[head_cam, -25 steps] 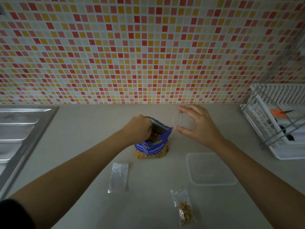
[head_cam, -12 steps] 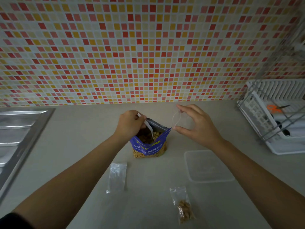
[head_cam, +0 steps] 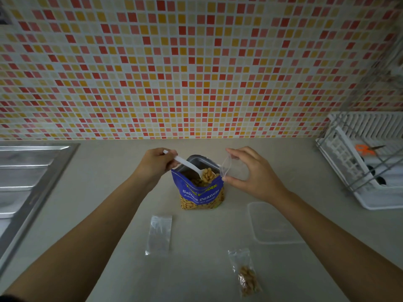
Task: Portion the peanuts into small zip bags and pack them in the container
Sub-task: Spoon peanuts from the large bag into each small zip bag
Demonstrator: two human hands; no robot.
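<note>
The person's left hand (head_cam: 156, 164) has its fingers curled round the handle of a white plastic spoon (head_cam: 187, 165), which slants down to the right. The spoon's bowl carries a heap of pale peanuts (head_cam: 207, 174) and sits at the open mouth of the blue foil pouch labelled Salted Peanuts (head_cam: 201, 194). The pouch stands upright on the beige countertop (head_cam: 109, 182), with more nuts showing inside it.

The right hand (head_cam: 253, 177) pinches a small clear zip bag (head_cam: 226, 167) between thumb and fingertips. Its mouth is held open towards the spoon, just beside the pouch's right edge. Whether any nuts are in it, I cannot tell.

Nearer the person, a flat clear zip bag (head_cam: 159, 235) lies left of centre. A second small zip bag (head_cam: 246, 273) holding a cluster of peanuts lies to the right, well apart from it. A clear rectangular plastic container (head_cam: 274, 225) rests on the counter beside the right forearm, with the counter showing through its base.

A steel sink drainboard (head_cam: 28, 175) lies at the far left. A white dish rack (head_cam: 370, 182) at the right holds orange-handled scissors (head_cam: 366, 149).
</note>
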